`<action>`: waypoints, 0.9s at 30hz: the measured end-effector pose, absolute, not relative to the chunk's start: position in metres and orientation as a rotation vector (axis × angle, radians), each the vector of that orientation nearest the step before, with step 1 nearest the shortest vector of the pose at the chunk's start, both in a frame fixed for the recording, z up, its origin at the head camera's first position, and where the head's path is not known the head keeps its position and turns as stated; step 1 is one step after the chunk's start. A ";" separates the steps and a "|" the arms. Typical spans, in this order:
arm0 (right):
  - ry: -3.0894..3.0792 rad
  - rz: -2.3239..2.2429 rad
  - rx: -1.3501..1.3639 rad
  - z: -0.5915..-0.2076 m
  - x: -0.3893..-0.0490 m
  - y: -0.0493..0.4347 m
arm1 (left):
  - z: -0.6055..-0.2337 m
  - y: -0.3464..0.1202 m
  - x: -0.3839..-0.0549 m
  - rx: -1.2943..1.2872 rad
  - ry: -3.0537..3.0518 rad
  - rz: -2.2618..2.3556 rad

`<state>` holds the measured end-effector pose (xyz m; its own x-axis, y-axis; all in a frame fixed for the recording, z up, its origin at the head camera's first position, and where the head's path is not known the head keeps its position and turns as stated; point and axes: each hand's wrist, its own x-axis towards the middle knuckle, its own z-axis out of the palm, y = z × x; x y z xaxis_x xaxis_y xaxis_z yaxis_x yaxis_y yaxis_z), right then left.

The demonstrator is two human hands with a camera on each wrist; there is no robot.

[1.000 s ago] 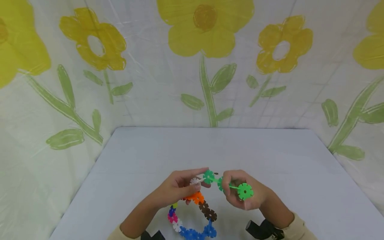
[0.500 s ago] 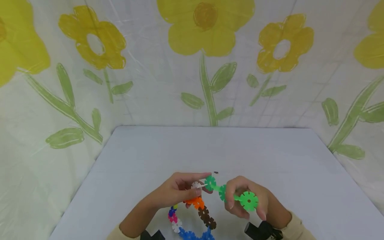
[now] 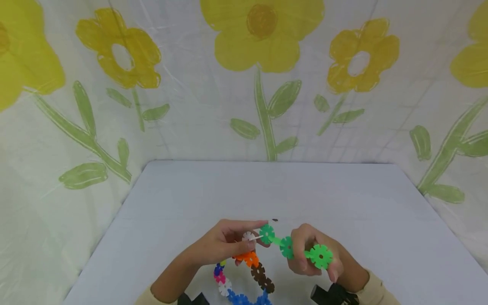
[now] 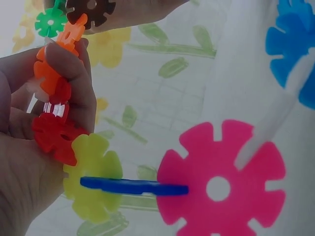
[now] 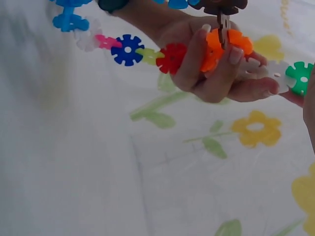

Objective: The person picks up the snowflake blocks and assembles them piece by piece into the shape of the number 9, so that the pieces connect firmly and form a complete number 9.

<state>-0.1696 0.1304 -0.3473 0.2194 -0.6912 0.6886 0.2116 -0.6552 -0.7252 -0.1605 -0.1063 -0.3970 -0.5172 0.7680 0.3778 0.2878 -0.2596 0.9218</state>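
My left hand [image 3: 225,242] pinches a chain of flower-shaped snowflake discs by a white disc [image 3: 248,236]. Green discs [image 3: 321,256] run on from the white ones to my right hand [image 3: 324,240], whose curled fingers grip them. Below the left hand the chain hangs in a loop: orange discs [image 3: 250,258], brown discs [image 3: 263,277] and blue discs [image 3: 242,299] show. In the left wrist view, a red disc [image 4: 59,140], a yellow disc [image 4: 92,177] and a pink disc [image 4: 221,182] link up. The left fingers also curl round the orange part.
Both hands are above a white table [image 3: 190,190]. A small dark spot [image 3: 275,220] marks its surface beyond the hands. Behind the table hangs a white sheet [image 3: 198,127] painted with yellow flowers. Black wrist cameras [image 3: 335,294] are strapped near beige sleeves.
Both hands have dropped slightly. The right hand has moved a little right and down with its green discs, baring more of the middle green disc. The left hand keeps its pinch.
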 end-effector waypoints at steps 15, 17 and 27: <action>0.458 -1.525 -1.734 -0.347 -0.167 0.130 | -0.396 -0.109 -0.160 1.310 1.657 1.817; 0.529 -1.526 -1.750 -0.351 -0.168 0.135 | -0.396 -0.110 -0.161 1.305 1.682 1.812; 1.370 -1.530 -1.435 -0.382 -0.184 0.176 | -0.395 -0.118 -0.162 1.001 1.961 1.687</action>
